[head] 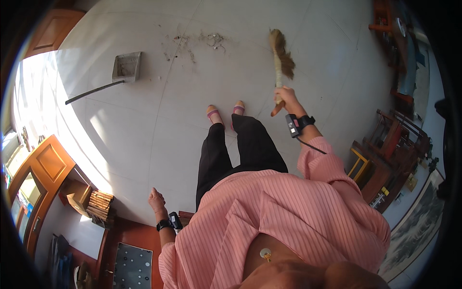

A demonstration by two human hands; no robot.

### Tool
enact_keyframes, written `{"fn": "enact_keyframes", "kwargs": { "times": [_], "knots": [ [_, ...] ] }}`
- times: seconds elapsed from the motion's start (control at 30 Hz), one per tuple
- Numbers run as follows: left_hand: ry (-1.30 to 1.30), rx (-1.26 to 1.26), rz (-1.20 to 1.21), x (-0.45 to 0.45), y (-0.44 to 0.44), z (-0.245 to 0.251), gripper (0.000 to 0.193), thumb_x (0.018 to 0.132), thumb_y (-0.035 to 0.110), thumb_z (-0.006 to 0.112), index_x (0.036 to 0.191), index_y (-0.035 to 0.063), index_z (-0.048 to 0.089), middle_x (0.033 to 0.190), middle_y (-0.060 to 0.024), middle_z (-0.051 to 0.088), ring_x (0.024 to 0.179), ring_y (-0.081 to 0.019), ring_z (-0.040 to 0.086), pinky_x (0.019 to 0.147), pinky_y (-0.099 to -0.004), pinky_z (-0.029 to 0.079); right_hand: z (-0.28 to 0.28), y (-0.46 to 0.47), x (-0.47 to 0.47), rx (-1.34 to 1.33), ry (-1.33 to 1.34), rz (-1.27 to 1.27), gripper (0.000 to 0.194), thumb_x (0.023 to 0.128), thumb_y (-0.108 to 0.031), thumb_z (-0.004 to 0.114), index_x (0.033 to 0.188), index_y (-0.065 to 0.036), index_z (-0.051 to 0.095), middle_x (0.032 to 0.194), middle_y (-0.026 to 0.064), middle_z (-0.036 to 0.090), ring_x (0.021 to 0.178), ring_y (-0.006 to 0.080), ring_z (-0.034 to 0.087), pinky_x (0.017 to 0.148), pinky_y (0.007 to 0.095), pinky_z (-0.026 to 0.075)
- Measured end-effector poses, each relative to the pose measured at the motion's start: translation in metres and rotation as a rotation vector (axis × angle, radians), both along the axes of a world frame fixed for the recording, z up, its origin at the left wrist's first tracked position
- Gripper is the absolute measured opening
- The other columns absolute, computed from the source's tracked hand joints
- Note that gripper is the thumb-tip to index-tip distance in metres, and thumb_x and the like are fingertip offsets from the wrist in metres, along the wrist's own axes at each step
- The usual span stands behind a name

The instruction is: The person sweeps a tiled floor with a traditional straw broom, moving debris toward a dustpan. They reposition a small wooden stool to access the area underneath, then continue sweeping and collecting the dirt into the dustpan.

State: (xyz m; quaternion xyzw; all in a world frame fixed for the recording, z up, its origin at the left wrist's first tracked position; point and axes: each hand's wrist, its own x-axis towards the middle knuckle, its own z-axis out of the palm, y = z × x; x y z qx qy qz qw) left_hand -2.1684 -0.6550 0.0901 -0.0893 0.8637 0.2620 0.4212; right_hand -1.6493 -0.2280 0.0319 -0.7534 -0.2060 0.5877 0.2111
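Note:
My right hand (287, 96) is closed around the handle of a short straw hand broom (279, 54), whose bristles point away from me above the floor. At my left side, my left hand (156, 200) hangs with its fingers curled and holds nothing that I can see. A pile of dust and small debris (216, 39) lies scattered on the pale tiled floor ahead of my feet. Left of the pile stands a grey dustpan (126, 68) with a long dark handle (94, 92) that reaches toward the left.
Wooden doors (54, 162) and a sunlit strip of floor are on the left. A bundle of wooden slats (99, 205) and a cardboard box (78, 195) stand near my left. Dark wooden furniture (382, 159) lines the right side.

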Motion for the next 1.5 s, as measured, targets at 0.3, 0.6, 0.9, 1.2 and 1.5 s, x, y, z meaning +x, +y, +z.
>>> {"fn": "enact_keyframes", "kwargs": {
  "times": [0.3,0.6,0.9,1.2,1.5],
  "knots": [
    [-0.063,-0.008,-0.145,0.002,0.038,-0.007,0.044,0.099,0.04,0.054,0.064,0.0185,0.038,0.05,0.0063,0.036,0.039,-0.0046,0.031,0.036,-0.0226,0.022,0.001,-0.068,-0.149,-0.011,0.0,0.308,0.039,0.075,-0.003,0.062,0.111,0.006,0.049,0.071,0.0146,0.063,0.05,0.0202,0.064,0.045,0.0341,0.051],
    [-0.028,0.063,-0.234,-0.003,0.083,-0.004,0.045,0.1,0.039,0.053,0.063,0.0181,0.038,0.049,0.0069,0.034,0.039,-0.0043,0.031,0.036,-0.0225,0.022,0.116,-0.067,-0.108,0.001,0.397,0.199,0.059,0.085,-0.007,0.062,0.138,0.002,0.041,0.07,0.0042,0.056,0.049,0.0107,0.055,0.045,0.0257,0.046],
    [-0.044,0.015,-0.152,-0.007,0.029,0.001,0.044,0.1,0.039,0.052,0.064,0.0178,0.038,0.05,0.0059,0.035,0.039,-0.0051,0.031,0.035,-0.023,0.022,0.166,-0.136,0.007,-0.138,0.182,0.02,0.06,0.088,-0.008,0.059,0.144,-0.003,0.039,0.068,0.0035,0.054,0.047,0.0113,0.052,0.044,0.0254,0.045],
    [-0.062,-0.006,-0.123,0.014,0.029,-0.011,0.043,0.099,0.038,0.054,0.064,0.0181,0.038,0.05,0.0061,0.035,0.039,-0.0047,0.031,0.035,-0.0227,0.022,0.076,-0.15,-0.074,-0.21,0.55,-0.199,0.018,0.092,-0.012,0.055,0.109,-0.005,0.055,0.065,0.0062,0.056,0.049,0.0122,0.055,0.044,0.0252,0.048],
    [-0.042,0.013,-0.169,0.01,0.063,-0.014,0.043,0.099,0.04,0.055,0.065,0.0187,0.039,0.049,0.0069,0.035,0.038,-0.0052,0.031,0.035,-0.0231,0.021,0.152,-0.11,-0.033,-0.143,0.47,-0.128,0.041,0.09,-0.01,0.058,0.13,-0.004,0.052,0.073,0.0038,0.056,0.051,0.0088,0.055,0.045,0.0231,0.048]
  ]
}}
